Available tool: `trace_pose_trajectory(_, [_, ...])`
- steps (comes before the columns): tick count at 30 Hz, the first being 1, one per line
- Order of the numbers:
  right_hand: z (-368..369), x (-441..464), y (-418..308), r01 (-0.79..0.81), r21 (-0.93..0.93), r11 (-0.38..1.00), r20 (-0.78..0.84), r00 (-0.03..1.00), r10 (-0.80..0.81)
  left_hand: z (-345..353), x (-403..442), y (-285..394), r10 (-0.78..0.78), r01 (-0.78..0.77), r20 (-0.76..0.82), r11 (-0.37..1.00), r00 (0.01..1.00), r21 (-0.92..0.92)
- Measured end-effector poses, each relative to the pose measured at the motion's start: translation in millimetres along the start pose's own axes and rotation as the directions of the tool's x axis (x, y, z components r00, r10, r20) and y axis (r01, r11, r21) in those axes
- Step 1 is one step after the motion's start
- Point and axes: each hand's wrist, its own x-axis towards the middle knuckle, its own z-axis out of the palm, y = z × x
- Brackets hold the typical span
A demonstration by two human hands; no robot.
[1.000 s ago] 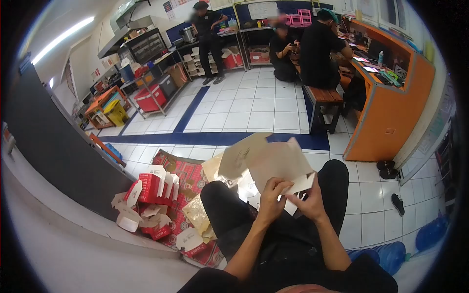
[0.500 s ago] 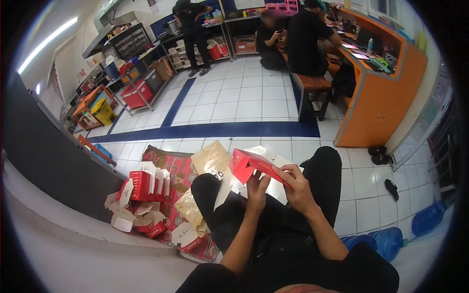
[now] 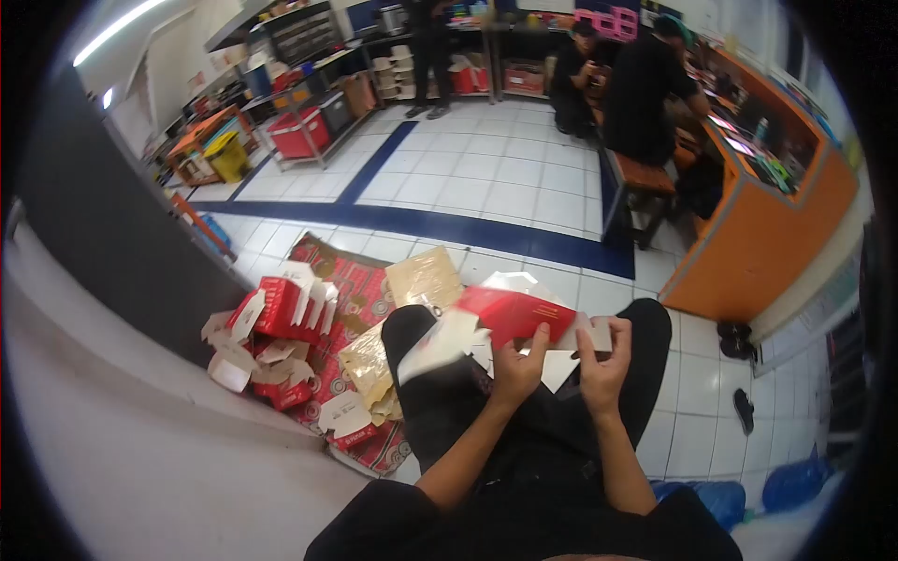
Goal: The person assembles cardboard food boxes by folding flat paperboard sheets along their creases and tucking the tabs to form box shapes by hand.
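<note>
Above my lap I hold a red and white cardboard box [image 3: 524, 316], partly folded, with white flaps sticking out at both ends. My left hand [image 3: 518, 369] grips its near red side, thumb on the outside. Around a white flap at the right end, the fingers of my right hand [image 3: 603, 360] are closed. The flap on the left end is blurred by motion. Behind the box, more white card [image 3: 524, 282] lies over my legs, mostly covered.
Folded red and white boxes [image 3: 285, 309] are heaped at left beside a patterned red sheet [image 3: 351, 290]. Clear plastic packs [image 3: 426, 279] lie near my knee. Blue water bottles [image 3: 716, 500] stand at right. People sit by the orange counter [image 3: 748, 252]; another person stands at the back.
The box has turned so its red side faces me and its white flaps show at both ends. My right hand has shifted to the right-end flap. The camera view has tilted.
</note>
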Motion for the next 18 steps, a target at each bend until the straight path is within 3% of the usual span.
trace_pose_trajectory(1, [-1.3,-1.5,1.1,-0.011,0.012,1.0,-0.001,1.0,0.011,-8.7,-6.0,-28.8,0.268,-0.341,0.211,0.772,0.94,0.537])
trace_pose_trajectory(2, [1.2,-2.5,-3.0,-0.025,0.03,0.999,0.014,1.0,0.024,-17.4,-11.9,-58.5,0.505,-0.548,0.397,0.191,0.767,0.815])
trace_pose_trajectory(3, [3.8,-2.5,-7.0,-0.038,0.046,0.998,0.025,0.999,0.036,-21.9,-15.3,-54.2,0.51,-0.539,0.351,0.285,0.785,0.793])
trace_pose_trajectory(5, [-0.2,1.2,-4.0,0.135,-0.099,0.986,0.091,0.988,-0.126,-20.6,-14.0,-41.1,0.451,-0.503,0.273,0.541,0.85,0.673])
trace_pose_trajectory(7, [-3.3,4.1,-7.9,0.189,-0.15,0.971,0.093,0.98,-0.177,-16.2,-8.2,-32.1,0.417,-0.463,0.227,0.651,0.88,0.601])
trace_pose_trajectory(9, [-4.5,7.9,-11.6,0.372,-0.303,0.878,0.251,0.919,-0.303,-11.7,-2.4,-35.4,0.446,-0.48,0.226,0.614,0.866,0.627])
trace_pose_trajectory(11, [-8.9,10.9,-12.6,0.4,-0.347,0.848,0.296,0.905,-0.306,-13.8,2.5,-33.7,0.491,-0.502,0.244,0.506,0.836,0.701])
trace_pose_trajectory(14, [-12.7,12.2,-14.8,0.386,-0.32,0.865,0.382,0.888,-0.255,-17.3,5.8,-21.4,0.532,-0.497,0.303,0.27,0.791,0.824])
trace_pose_trajectory(16, [-11.3,12.3,-14.3,0.284,-0.335,0.898,0.315,0.932,-0.178,-17.5,2.2,-11.5,0.504,-0.461,0.301,0.228,0.81,0.858])
trace_pose_trajectory(17, [-6.4,11.3,-12.4,0.285,-0.327,0.901,0.321,0.93,-0.177,-13.3,-1.0,-18.3,0.448,-0.433,0.18,0.565,0.876,0.702])
trace_pose_trajectory(18, [-3.9,10.2,-10.8,0.29,-0.33,0.898,0.28,0.939,-0.2,-12.7,-3.5,-28.0,0.397,-0.405,0.147,0.71,0.906,0.576])
